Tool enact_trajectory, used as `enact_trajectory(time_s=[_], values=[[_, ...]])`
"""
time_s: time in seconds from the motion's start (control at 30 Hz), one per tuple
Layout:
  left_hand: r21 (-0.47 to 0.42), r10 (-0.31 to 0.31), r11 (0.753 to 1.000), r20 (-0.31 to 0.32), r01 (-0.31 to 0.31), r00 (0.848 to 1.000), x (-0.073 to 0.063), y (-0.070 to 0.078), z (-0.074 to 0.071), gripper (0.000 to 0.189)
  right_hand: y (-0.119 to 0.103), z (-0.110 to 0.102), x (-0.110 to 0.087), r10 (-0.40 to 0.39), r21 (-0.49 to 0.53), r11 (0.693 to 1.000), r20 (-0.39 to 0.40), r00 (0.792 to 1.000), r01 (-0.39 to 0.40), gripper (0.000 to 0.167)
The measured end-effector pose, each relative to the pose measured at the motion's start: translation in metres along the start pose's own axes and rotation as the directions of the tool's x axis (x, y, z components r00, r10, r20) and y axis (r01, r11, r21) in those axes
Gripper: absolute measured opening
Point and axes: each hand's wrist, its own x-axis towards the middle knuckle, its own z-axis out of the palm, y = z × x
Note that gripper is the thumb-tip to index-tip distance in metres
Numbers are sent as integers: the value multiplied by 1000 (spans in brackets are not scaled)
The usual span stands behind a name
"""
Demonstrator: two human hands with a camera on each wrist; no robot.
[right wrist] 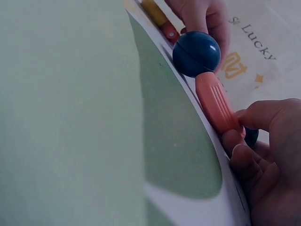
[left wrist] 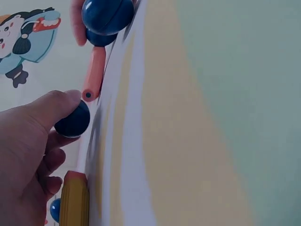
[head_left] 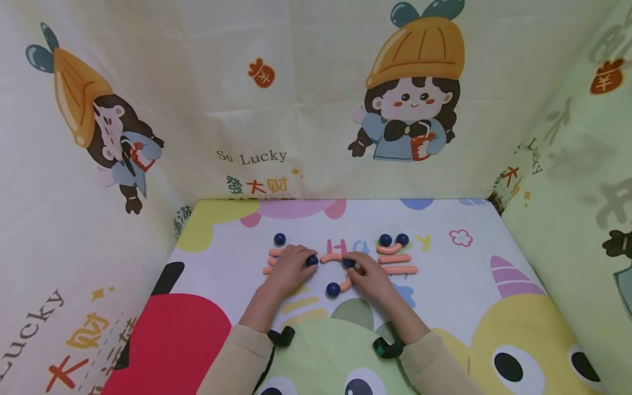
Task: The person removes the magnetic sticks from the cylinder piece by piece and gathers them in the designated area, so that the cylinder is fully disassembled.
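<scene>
My left hand (head_left: 290,269) pinches a dark blue ball (head_left: 312,260) between thumb and fingers. Just right of that ball lies a curved pink stick (head_left: 331,257), its end facing the ball in the left wrist view. At the stick's other end, my right hand (head_left: 369,276) has its fingertips around a second dark blue ball (head_left: 348,262). A ribbed, curved pink stick (right wrist: 215,101) runs from these fingertips toward me, meeting a third blue ball (right wrist: 196,54). Beneath my left hand, a stick with a yellow body and red end (left wrist: 75,200) shows in the left wrist view.
Pink stick ends (head_left: 268,270) and a blue ball (head_left: 280,238) lie around my left hand. Right of centre sit two blue balls (head_left: 385,240), a curved stick (head_left: 389,249) and two straight sticks (head_left: 401,270). Printed cloth (head_left: 316,126) walls the table's back and sides.
</scene>
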Motion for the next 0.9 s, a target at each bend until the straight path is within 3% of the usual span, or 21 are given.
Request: enact_trajectory(time_s=[0.13,0.33,0.53,0.63,0.77,0.9], values=[[-74,-81,994,-45,77,996,0,-4,-6,42,1,1,-1,2,34,999,-4,1000,-2,39],[-174,-217,964,-69,203,974,2,-15,-18,44,2,1,-1,4,28,1000,-5,1000,-3,39],[-291,-269,928,-89,233,959,2,-39,-30,41,2,0,-2,10,51,999,1,1000,-10,39],[-371,-296,896,-93,243,951,0,-52,-36,40,3,1,-2,7,65,998,1,1000,-7,38],[-475,-410,813,-56,337,910,-3,-66,-38,42,3,1,-2,-1,75,997,-4,1000,1,39],[-502,-484,763,-25,407,875,-6,-77,-35,47,3,2,-1,-9,81,997,-1,1000,9,39]])
